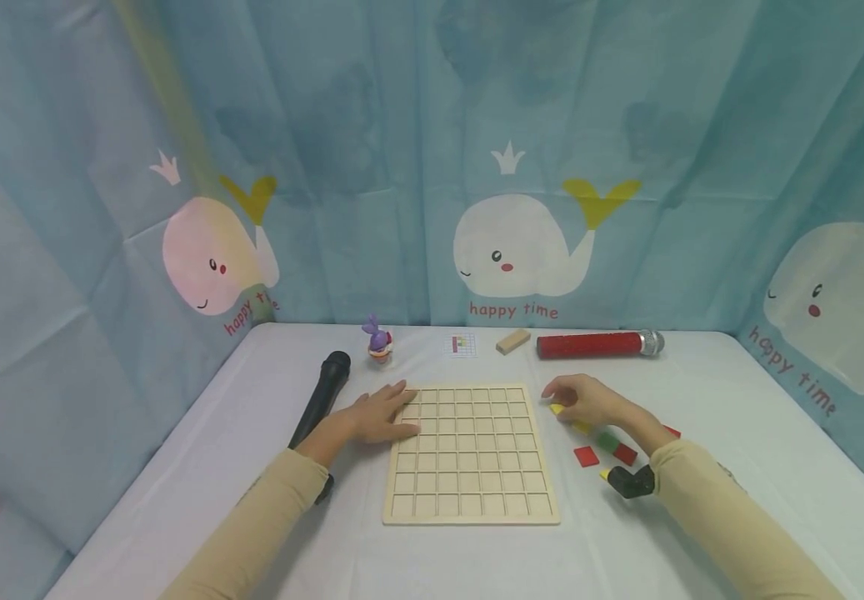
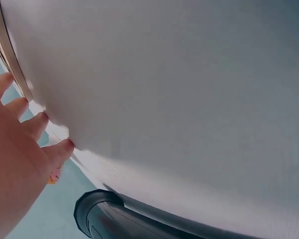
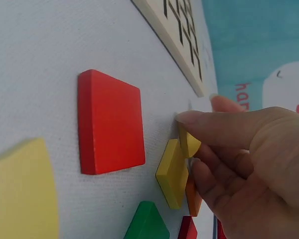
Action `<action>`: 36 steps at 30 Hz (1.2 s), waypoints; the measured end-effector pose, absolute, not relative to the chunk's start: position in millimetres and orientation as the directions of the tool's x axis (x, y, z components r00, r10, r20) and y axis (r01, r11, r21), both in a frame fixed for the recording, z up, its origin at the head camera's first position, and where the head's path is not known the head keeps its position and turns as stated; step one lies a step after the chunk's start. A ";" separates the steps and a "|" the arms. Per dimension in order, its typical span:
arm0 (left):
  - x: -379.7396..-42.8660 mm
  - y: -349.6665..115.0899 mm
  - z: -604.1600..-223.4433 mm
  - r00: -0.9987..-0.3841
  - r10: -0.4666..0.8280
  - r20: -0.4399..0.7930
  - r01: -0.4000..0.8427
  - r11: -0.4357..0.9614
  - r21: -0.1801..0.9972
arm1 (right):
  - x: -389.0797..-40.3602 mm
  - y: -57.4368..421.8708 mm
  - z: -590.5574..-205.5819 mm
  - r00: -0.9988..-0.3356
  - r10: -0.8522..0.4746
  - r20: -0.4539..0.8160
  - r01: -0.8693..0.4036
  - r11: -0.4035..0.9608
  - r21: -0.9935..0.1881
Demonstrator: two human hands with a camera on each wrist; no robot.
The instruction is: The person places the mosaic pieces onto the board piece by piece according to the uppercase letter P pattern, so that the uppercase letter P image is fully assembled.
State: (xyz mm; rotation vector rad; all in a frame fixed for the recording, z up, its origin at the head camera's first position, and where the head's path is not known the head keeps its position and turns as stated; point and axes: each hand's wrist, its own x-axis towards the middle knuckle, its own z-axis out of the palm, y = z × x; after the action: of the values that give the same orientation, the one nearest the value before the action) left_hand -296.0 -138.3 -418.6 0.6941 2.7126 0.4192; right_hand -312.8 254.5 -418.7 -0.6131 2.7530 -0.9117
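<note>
A wooden grid board (image 1: pixel 469 522) lies flat on the white table, its squares bare. My left hand (image 1: pixel 381 417) rests on the board's left edge with the fingers spread; in the left wrist view the fingertips (image 2: pixel 65 145) show beside the board's rim. To the right of the board, my right hand (image 1: pixel 585 400) pinches a small yellow block (image 3: pixel 185 142) between thumb and fingers, low over the table. Close by lie another yellow block (image 3: pixel 172 172), a red square block (image 3: pixel 114 124), a green block (image 3: pixel 146 224) and an orange block (image 3: pixel 193 196).
Left of the board lies a black microphone (image 1: pixel 319 400). Along the back are a purple-topped toy figure (image 1: pixel 379 343), a card with a coloured grid (image 1: pixel 464 345), a wooden block (image 1: pixel 513 341) and a red microphone (image 1: pixel 589 346). Another yellow block (image 3: pixel 27 191) lies near my right wrist.
</note>
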 end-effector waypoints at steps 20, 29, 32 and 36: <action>-295.5 -138.5 -417.9 -0.842 0.474 -0.256 0.388 0.863 0.322 | -314.4 257.8 -424.9 -0.972 -0.216 0.096 -0.220 0.679 -0.700; -297.9 -138.2 -420.4 -0.845 0.469 -0.259 0.374 0.863 0.340 | -313.4 254.8 -423.2 -0.980 -0.183 0.078 -0.177 0.622 -0.763; -297.3 -138.3 -420.8 -0.845 0.472 -0.253 0.377 0.860 0.345 | -313.0 251.3 -422.0 -0.980 -0.193 0.050 -0.159 0.607 -0.778; -297.4 -138.2 -421.2 -0.845 0.467 -0.261 0.375 0.864 0.335 | -313.5 246.0 -422.1 -0.982 -0.187 0.027 -0.135 0.594 -0.793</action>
State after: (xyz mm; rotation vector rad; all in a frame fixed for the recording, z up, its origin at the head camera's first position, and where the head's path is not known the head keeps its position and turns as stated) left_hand -297.4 -138.2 -421.2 0.6296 2.7024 0.3893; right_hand -313.5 246.0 -422.1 -0.2788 2.7512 -1.3619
